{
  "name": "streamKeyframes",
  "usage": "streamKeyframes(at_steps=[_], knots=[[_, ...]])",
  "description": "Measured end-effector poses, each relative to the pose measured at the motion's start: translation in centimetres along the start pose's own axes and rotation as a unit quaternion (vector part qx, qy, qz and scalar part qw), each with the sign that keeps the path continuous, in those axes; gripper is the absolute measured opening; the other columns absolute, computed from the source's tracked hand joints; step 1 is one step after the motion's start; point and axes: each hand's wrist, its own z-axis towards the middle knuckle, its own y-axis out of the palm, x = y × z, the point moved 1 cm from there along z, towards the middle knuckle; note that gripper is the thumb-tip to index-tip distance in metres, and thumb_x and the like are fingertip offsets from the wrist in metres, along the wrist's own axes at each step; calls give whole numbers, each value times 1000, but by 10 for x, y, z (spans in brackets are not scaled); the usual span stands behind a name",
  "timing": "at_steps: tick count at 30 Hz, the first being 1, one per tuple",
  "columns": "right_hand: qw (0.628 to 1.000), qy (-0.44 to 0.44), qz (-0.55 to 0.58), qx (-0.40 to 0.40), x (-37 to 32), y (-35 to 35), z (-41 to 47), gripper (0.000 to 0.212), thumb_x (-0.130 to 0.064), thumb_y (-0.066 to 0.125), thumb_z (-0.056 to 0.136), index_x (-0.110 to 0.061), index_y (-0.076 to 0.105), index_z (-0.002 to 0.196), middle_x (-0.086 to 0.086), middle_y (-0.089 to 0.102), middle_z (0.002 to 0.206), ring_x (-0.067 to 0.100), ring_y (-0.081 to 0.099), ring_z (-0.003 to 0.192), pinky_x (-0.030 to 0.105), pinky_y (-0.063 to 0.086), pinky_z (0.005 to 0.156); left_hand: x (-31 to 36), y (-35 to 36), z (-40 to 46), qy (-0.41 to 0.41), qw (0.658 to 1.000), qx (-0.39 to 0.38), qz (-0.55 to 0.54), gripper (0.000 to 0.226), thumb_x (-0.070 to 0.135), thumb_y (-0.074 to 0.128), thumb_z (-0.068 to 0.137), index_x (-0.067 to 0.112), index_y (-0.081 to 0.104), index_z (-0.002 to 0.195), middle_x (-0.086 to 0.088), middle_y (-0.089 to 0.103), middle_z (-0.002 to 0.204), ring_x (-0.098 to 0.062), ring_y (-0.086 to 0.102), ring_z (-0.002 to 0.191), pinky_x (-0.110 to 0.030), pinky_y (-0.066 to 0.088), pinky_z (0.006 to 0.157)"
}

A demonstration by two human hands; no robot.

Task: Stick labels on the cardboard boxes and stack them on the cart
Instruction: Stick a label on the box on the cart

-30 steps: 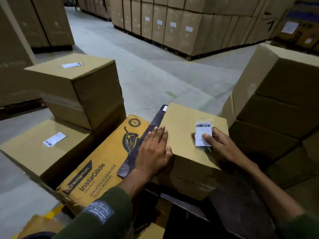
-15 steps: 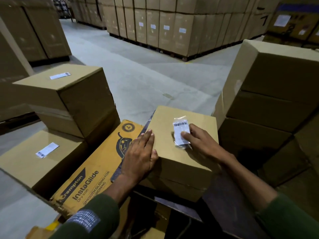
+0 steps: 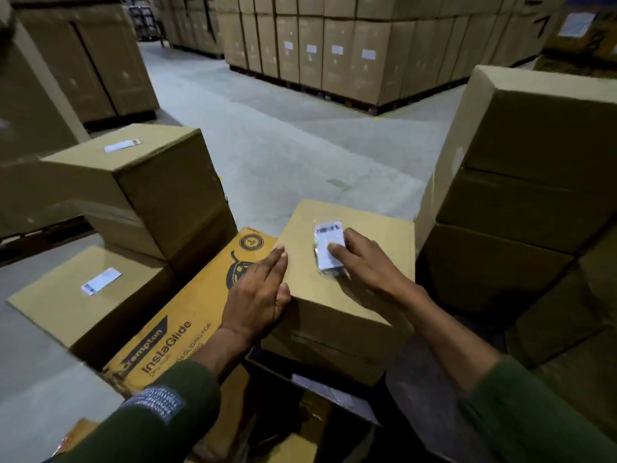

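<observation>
Ahead of you a bare grey concrete floor [image 3: 283, 142] stretches open toward a far wall of stacked brown cartons on pallets [image 3: 334, 51]. Close in, room is tight: a tall stack of plain brown cartons [image 3: 534, 195] stands just right of your work, and two labelled brown cartons [image 3: 133, 195], one on top of the other, sit to your left.

Directly before you is a small plain brown cardboard box [image 3: 367, 295]. Its left side touches a yellow printed carton marked InstaGlide [image 3: 187, 315], which lies tilted.

Your left hand [image 3: 257, 292] lies flat, fingers straight and together, against the small box's left top edge. Your right hand [image 3: 364, 262] rests on the box top, fingers spread and relaxed, fingertips pressing a white barcode label in clear film [image 3: 329, 243] onto the cardboard, near the middle of the top.

The label's print is blurred and unreadable. The space beneath the small box is dark, and what supports it is hard to make out. No cart can be picked out. Both green sleeves are cut off by the bottom edge.
</observation>
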Motion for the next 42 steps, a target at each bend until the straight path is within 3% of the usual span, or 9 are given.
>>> streamKeyframes(at_steps=[5,8,15,23,26,31,36,39,42], knots=[[1000,1,-2,20,34,-32,-15,27,-33,51,102,-6,56,101,10,66,99,27,61,89,43,47,78,5,1,1,-5,1000,21,8,52,26,32,97,-1,56,135,-14,50,145,-32,60,114,-39,53,87],[999,19,-7,40,31,-34,10,27,-35,49,101,-9,55,101,8,66,98,30,61,91,45,47,80,6,2,1,-21,1000,13,18,52,27,30,99,0,55,136,-14,50,146,-31,56,121,-40,49,95],[999,-36,-17,-30,20,-14,8,24,-37,46,102,-18,49,89,2,64,89,25,60,82,42,45,71,7,0,1,-25,997,-15,69,56,30,23,100,1,53,137,-17,47,147,-35,39,140,-53,33,113],[1000,-8,-17,22,32,-34,17,29,-34,48,102,-5,53,97,9,64,94,29,58,86,39,40,70,11,-1,5,-25,998,-17,60,54,27,28,98,-1,53,137,-19,48,146,-35,39,140,-53,35,111],[1000,-1,-2,19,20,-20,33,31,-36,48,101,-5,54,100,10,66,98,31,59,91,42,45,77,9,-1,3,-26,998,-23,59,54,27,28,99,-1,52,137,-19,47,147,-35,39,140,-54,36,110],[999,-24,21,8,20,-6,10,30,-37,52,98,-8,51,90,9,64,88,30,60,83,47,47,74,10,-5,1,-35,997,-46,57,56,33,24,101,2,50,140,-16,46,148,-35,41,137,-49,36,112],[998,8,48,29,33,-23,-14,27,-42,58,94,-14,61,92,8,69,89,28,64,80,43,49,70,13,-13,0,-47,993,-79,81,62,41,16,102,6,41,147,-13,37,155,-33,36,141,-47,29,115],[994,26,68,77,20,-33,-17,18,-32,62,96,-17,63,86,7,70,84,24,63,73,35,48,62,14,-17,0,-57,987,-108,104,72,49,7,100,5,21,155,-14,21,162,-31,18,149,-47,18,121],[986,29,114,117,-6,-23,-17,15,-27,66,94,-13,70,90,7,74,89,28,71,84,48,57,77,4,-28,-9,-37,981,-106,160,82,62,4,98,3,3,156,-15,2,164,-30,-3,152,-49,9,122]])
